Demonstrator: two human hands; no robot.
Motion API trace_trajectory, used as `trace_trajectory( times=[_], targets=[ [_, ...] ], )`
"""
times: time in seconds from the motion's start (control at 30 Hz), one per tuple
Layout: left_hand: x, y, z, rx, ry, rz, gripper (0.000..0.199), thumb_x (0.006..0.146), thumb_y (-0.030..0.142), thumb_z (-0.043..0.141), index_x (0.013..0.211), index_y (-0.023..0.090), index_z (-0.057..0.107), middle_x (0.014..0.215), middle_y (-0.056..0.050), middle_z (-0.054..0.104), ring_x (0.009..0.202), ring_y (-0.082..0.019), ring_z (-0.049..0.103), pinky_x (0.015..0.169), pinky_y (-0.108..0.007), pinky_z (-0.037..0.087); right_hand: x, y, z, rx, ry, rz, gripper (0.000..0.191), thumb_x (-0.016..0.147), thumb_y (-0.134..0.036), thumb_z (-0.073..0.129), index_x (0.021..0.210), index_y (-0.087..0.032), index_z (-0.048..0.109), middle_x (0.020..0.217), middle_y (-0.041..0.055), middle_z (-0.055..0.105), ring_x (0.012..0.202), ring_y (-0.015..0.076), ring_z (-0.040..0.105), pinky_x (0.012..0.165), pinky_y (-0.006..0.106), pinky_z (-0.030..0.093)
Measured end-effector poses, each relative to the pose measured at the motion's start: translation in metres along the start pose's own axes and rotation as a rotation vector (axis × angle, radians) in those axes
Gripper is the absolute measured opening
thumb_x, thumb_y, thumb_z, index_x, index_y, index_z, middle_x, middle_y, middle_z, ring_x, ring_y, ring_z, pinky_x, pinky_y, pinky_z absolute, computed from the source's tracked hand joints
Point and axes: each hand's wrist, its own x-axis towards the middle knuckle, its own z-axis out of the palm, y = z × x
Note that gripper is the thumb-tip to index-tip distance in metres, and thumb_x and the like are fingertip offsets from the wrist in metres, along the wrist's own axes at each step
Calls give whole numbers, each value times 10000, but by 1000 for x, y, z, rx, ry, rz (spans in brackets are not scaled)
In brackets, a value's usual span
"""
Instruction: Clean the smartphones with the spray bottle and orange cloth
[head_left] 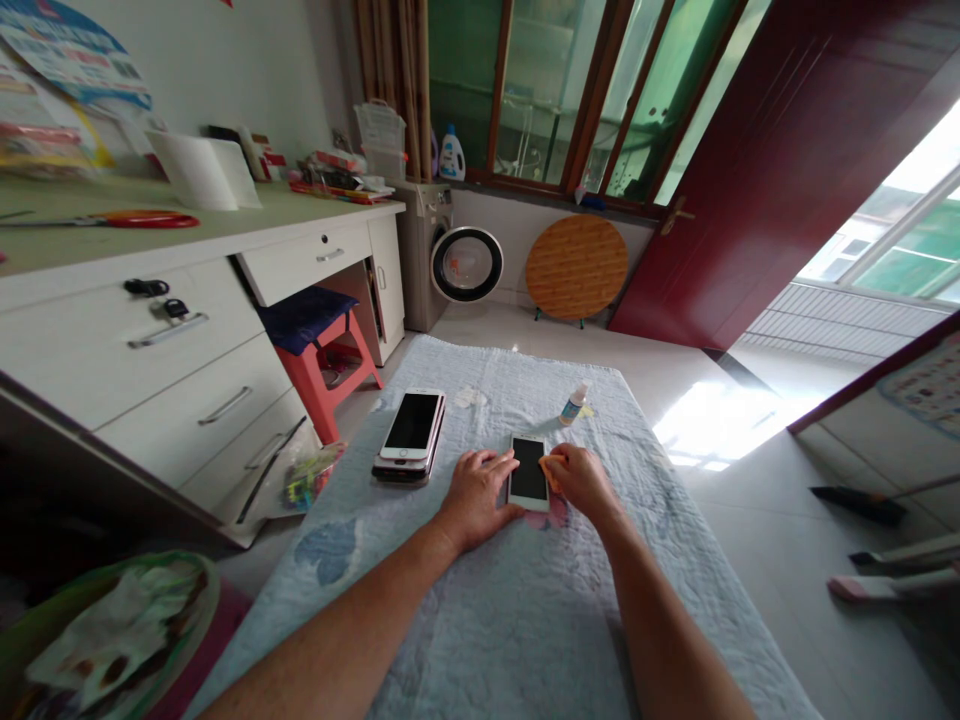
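A white smartphone (529,472) with a dark screen lies face up on the cloth-covered table (465,620). Along its left edge rests my left hand (478,495), fingers at the upper side and thumb by the lower corner, holding it in place. My right hand (585,480) is closed on a small orange cloth (553,470), which touches the phone's right edge. Beyond the right hand a small spray bottle (574,404) stands upright. Left of my hands is a stack of several phones (411,430), a white one on top.
A red stool (322,390) and a white desk (195,370) with drawers stand to the left. At the lower left is a bin (214,620) with waste. A washing machine (420,250) with its door open and a round wooden tabletop (576,265) stand at the back.
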Motion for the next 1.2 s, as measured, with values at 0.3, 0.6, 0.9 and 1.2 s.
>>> trace_trajectory(
  times=[0.3, 0.6, 0.9, 1.2],
  targets=[
    [0, -1, 2, 14, 13, 8, 643, 719, 514, 717, 1274, 231, 556, 1397, -56, 515, 1203, -317, 459, 1050, -490, 313, 16, 11, 20, 14, 323, 61, 281, 836, -329, 452, 886, -177, 683, 832, 66, 644, 746, 167, 552, 664, 249, 356],
    [0, 0, 1, 19, 3, 4, 645, 728, 515, 704, 1286, 233, 545, 1412, -50, 500, 1213, -320, 450, 1067, -503, 293, 20, 7, 21, 11, 179, -61, 341, 825, -286, 428, 831, -127, 730, 805, 86, 657, 786, 180, 566, 722, 256, 391],
    [-1, 2, 0, 3, 0, -9, 637, 733, 523, 699, 1280, 233, 550, 1400, -65, 511, 1219, -326, 454, 1063, -506, 298, 3, 8, 3, 189, -78, 109, 272, 728, -309, 524, 754, -110, 707, 561, 11, 582, 520, 119, 514, 474, 204, 330],
    [0, 0, 3, 12, 7, -7, 652, 715, 509, 726, 1275, 228, 548, 1391, -64, 520, 1223, -322, 447, 1077, -503, 278, -8, 0, -19, 229, -370, 199, 162, 683, -244, 549, 675, -138, 671, 486, -21, 546, 426, 81, 448, 414, 187, 294]
  ],
)
